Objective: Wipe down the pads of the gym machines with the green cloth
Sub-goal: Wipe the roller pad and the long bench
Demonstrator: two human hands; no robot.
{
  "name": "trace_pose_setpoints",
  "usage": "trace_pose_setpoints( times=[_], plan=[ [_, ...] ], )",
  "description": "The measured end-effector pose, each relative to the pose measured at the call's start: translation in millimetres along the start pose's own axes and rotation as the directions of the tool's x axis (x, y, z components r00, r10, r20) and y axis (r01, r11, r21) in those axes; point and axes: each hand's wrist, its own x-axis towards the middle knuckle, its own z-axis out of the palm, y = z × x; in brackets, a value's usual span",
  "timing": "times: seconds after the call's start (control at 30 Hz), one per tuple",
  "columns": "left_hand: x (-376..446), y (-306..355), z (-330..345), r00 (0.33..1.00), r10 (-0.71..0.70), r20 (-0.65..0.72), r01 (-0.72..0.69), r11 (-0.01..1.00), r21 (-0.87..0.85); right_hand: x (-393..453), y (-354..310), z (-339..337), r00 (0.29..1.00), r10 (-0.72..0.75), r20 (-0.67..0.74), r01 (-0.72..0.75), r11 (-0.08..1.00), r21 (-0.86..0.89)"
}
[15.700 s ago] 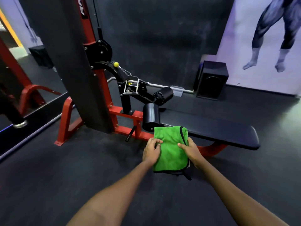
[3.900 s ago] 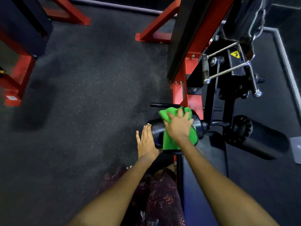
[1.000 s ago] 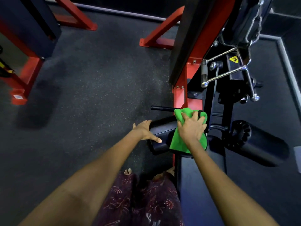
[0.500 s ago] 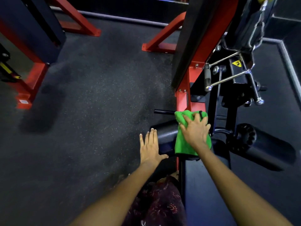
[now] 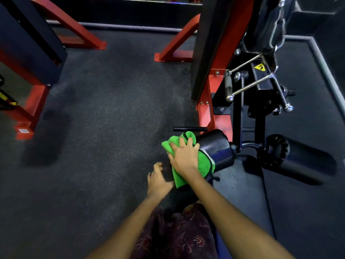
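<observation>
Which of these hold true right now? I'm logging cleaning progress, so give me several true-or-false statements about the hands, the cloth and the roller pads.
1. The right hand presses the green microfibre cloth onto the near black cylindrical roller pad. True.
2. The left hand holds the cloth. False: it holds nothing, beside the roller's left end.
3. The cloth covers the far black foam roller pad. False: that roller on the right is bare.
4. The chrome cable handle hangs above the rollers, untouched. True.
5. The cloth lies on the dark speckled rubber floor. False: it is draped over the near roller.
</observation>
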Motion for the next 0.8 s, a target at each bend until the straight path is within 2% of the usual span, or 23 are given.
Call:
trace_pose_setpoints(
  times=[0.2,0.27,0.33,0.4,0.5,0.57,0.63,0.7,0.8],
  plan=[
    [3.9,-7.5,-2.3,0.996,0.04,-0.075,-0.049,0.991,-0.126,-38.1,41.9,22.5,0.965,-0.224,-0.134,0.207,0.969,-0.135],
    [14.1,2.8,-8.4,0.99,0.122,-0.077,-0.131,0.985,-0.115,-36.3,65.8,19.7,0.959,-0.224,-0.175,0.198,0.968,-0.153],
    [28.8,17.0,-17.8,0.98,0.2,0.0,-0.2,0.98,-0.012,-31.8,90.0,13.3,0.974,-0.098,-0.202,0.077,0.991,-0.109],
    [45.0,32.7,-28.8,0.972,0.214,0.097,-0.227,0.962,0.155,-27.3,107.6,6.8,0.977,0.038,-0.208,-0.049,0.998,-0.047],
    [66.0,48.0,-39.2,0.954,0.142,0.265,-0.227,0.917,0.328,-20.4,108.4,-5.3,0.934,0.267,-0.238,-0.257,0.964,0.073],
    [74.1,51.3,-40.0,0.929,0.088,0.359,-0.221,0.91,0.35,-16.4,89.0,-11.1,0.893,0.397,-0.212,-0.385,0.918,0.098],
    [75.9,51.1,-37.4,0.918,0.074,0.389,-0.213,0.92,0.328,-16.1,58.9,-11.6,0.924,0.344,-0.166,-0.334,0.939,0.085],
    [76.4,46.4,-33.5,0.928,0.09,0.361,-0.21,0.927,0.31,-21.2,27.6,-6.4,0.98,0.166,-0.11,-0.158,0.984,0.08],
    [73.1,36.0,-29.2,0.927,0.13,0.351,-0.232,0.936,0.267,-29.8,14.0,4.3,0.995,0.017,-0.103,-0.01,0.998,0.06]
  ],
)
